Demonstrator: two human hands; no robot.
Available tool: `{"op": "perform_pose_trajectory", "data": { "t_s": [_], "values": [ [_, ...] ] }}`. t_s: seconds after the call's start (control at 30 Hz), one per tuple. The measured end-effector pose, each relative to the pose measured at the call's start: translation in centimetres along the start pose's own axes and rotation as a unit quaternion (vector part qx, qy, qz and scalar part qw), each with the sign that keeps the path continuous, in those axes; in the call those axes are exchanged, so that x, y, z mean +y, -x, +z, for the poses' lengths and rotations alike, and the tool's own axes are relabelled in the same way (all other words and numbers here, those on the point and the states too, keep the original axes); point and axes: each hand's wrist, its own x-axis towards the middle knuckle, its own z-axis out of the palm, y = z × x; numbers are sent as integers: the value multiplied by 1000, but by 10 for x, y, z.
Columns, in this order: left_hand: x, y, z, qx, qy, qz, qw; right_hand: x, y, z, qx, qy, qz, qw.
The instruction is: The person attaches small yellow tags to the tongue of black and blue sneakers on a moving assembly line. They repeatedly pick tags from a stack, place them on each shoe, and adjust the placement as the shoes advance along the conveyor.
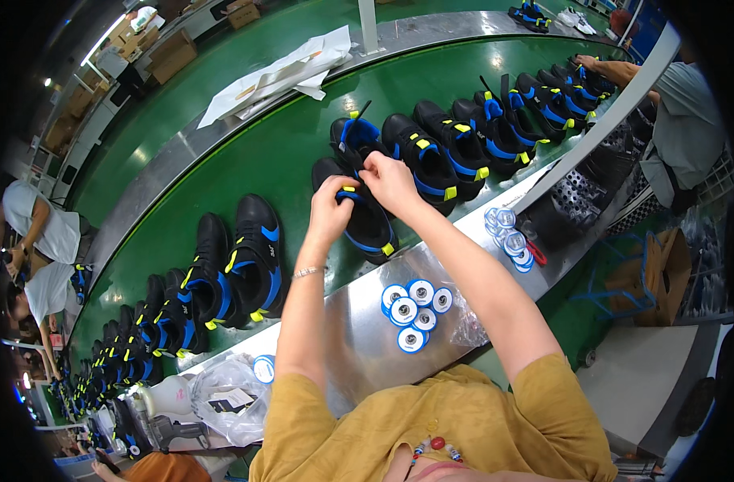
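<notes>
A black shoe (pixel 371 229) with blue lining and yellow tabs sits on the green conveyor belt in front of me. My left hand (pixel 331 210) is closed on this shoe's upper, beside a yellow tab. Close by, the fingers of my right hand (pixel 389 183) are pinched together over the front of the same shoe. What lies between those fingertips is too small to make out. Just beyond my hands stands the shoe's neighbour, another black shoe (pixel 354 133) with its strap standing up.
Shoe pairs line the belt (pixel 302 120) both ways. Round white-and-blue tags (pixel 412 340) lie on the metal ledge (pixel 359 321); more tags (pixel 509 238) lie right, beside a red-handled tool (pixel 535 252). A plastic bag (pixel 230 398) and heat gun (pixel 170 430) are lower left. Co-workers (pixel 688 112) stand nearby.
</notes>
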Motion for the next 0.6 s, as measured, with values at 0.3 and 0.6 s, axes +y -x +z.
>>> {"op": "perform_pose_trajectory", "data": {
  "t_s": [0.3,0.6],
  "values": [
    [-21,53,42,195,11,-104,975,-37,18,7,-111,166,-240,950],
    [-25,65,25,177,184,-85,963,-30,24,9,-114,274,-388,872]
  ]
}}
